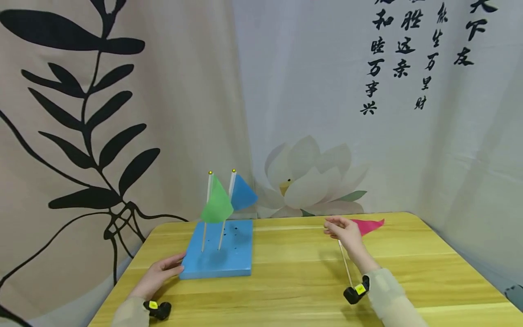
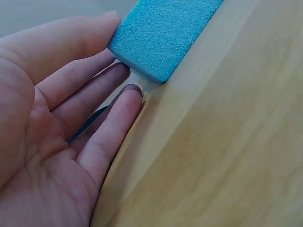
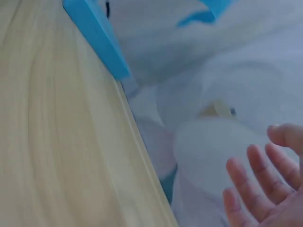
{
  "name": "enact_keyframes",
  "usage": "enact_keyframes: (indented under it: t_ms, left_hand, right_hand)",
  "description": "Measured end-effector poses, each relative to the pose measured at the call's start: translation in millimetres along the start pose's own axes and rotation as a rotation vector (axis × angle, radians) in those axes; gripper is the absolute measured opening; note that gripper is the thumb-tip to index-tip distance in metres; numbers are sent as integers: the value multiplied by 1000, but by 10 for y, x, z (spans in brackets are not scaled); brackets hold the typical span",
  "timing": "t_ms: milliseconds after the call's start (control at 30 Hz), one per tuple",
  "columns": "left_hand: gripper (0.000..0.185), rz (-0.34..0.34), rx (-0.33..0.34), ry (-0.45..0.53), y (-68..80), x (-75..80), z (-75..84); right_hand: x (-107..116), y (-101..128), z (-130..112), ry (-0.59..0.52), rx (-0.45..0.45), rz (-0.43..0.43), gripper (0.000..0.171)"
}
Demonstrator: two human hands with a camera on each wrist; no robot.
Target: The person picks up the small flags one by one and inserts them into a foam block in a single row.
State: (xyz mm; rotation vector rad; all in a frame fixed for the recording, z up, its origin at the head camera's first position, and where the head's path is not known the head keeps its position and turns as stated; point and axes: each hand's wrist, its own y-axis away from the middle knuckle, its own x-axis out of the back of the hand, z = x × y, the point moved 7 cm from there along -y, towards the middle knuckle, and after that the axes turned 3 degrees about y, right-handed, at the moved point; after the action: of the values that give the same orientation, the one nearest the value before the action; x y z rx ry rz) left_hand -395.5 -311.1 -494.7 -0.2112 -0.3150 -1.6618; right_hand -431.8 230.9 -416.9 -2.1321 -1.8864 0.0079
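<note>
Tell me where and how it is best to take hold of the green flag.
Probably pinch the green flag by its bare white stick, below the cloth and above the foam block. Come from the near side: the blue flag stands close on its right, and the stick stands nearly upright.

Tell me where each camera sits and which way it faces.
Head: high, facing forward and down at the table, blue foam block, both hands and sleeves.
Left wrist: beside the left hand, facing along straight fingers touching the block's corner.
Right wrist: low by the right hand, facing across the table toward the curtain.
Shared: all three show the foam block.
</note>
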Motion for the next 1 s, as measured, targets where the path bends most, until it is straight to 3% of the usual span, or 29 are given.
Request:
enact_keyframes:
  t_ms: [133,400,567,800,1000]
  left_hand:
    - [66,1,6,-2,-9,-13,-22]
    - [66,1,8,5,-7,8,-23]
    - [66,8,14,-13,1,13,-12]
    - [66,6,11,-23,-10,16,-18]
    - [67,5,15,-30,-6,6,-20]
  right_hand:
    - [294,40,175,109,-56,8,38]
    - [462,135,606,219,-255,-152,43]
    - [485,160,694,291,-239,-176,42]
    - [480,175,692,390,-222,-169,23]
    - [461,186,703,544,-192,-173,36]
